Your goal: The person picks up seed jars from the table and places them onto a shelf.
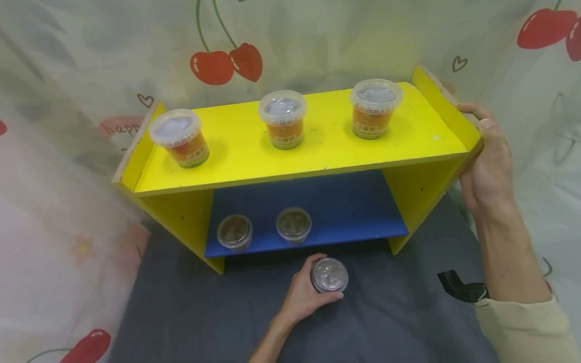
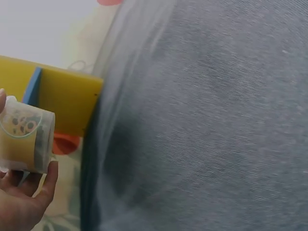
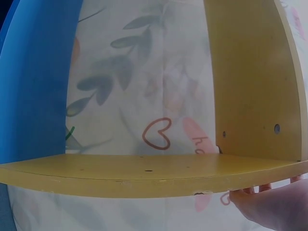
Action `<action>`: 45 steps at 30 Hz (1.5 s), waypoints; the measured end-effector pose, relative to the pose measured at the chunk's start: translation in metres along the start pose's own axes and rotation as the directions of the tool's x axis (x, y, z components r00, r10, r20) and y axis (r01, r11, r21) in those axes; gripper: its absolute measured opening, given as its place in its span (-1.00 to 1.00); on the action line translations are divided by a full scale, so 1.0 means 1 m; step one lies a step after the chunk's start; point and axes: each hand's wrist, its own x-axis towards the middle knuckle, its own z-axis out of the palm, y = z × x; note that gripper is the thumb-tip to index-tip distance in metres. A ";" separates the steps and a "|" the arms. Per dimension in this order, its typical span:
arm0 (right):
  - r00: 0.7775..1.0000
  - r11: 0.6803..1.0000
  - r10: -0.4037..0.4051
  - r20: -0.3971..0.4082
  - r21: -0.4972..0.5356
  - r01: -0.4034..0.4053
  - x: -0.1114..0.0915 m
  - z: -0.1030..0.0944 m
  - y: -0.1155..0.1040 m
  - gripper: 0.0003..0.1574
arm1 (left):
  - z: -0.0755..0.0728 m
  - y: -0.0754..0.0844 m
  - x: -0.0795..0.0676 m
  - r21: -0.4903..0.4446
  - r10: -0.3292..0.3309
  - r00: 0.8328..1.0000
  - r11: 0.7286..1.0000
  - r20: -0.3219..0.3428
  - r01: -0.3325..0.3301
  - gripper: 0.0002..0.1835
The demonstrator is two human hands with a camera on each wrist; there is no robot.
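My left hand (image 1: 305, 295) grips a clear lidded plastic cup (image 1: 330, 275), held in front of the lower blue board (image 1: 354, 201) of a yellow shelf (image 1: 327, 118). The left wrist view shows the cup's side (image 2: 24, 137) with a yellow label and a dark-patterned picture, the left hand's fingers (image 2: 45, 190) beneath it. My right hand (image 1: 490, 166) holds the shelf's right end panel (image 1: 447, 113). In the right wrist view the right hand (image 3: 274, 204) has its fingertips against the panel's outer face. Two lidded cups, one left (image 1: 234, 232) and one centre (image 1: 294, 225), stand on the blue board.
Three lidded cups with orange labels, left (image 1: 183, 143), middle (image 1: 283, 123) and right (image 1: 374, 113), stand on the yellow top. Raised end panels flank it. A dark grey cloth (image 1: 386, 312) lies beneath the shelf, and a cherry-printed curtain (image 1: 345, 40) hangs behind.
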 end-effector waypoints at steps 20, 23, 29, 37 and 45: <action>1.000 1.000 -0.008 0.006 -0.002 0.008 -0.001 0.000 0.000 -0.49 | -0.004 0.055 0.025 -0.034 0.194 0.979 0.980 -0.058 -0.196 -0.04; 1.000 1.000 -0.010 0.004 -0.019 0.010 -0.001 -0.001 0.000 -0.48 | -0.002 0.061 0.029 -0.033 0.212 0.975 0.976 -0.071 -0.215 -0.04; 1.000 1.000 -0.009 0.001 -0.028 0.009 -0.001 0.000 0.000 -0.48 | 0.000 0.071 0.042 -0.046 0.257 0.964 0.965 -0.062 -0.260 -0.06; 1.000 0.999 -0.012 -0.005 -0.038 0.012 -0.001 0.000 0.000 -0.48 | 0.003 0.081 0.063 -0.052 0.285 0.957 0.956 -0.048 -0.287 -0.07; 1.000 0.999 -0.006 -0.005 -0.040 0.006 -0.001 0.000 0.001 -0.48 | 0.004 0.089 0.076 -0.141 0.264 0.963 0.953 -0.050 -0.269 -0.10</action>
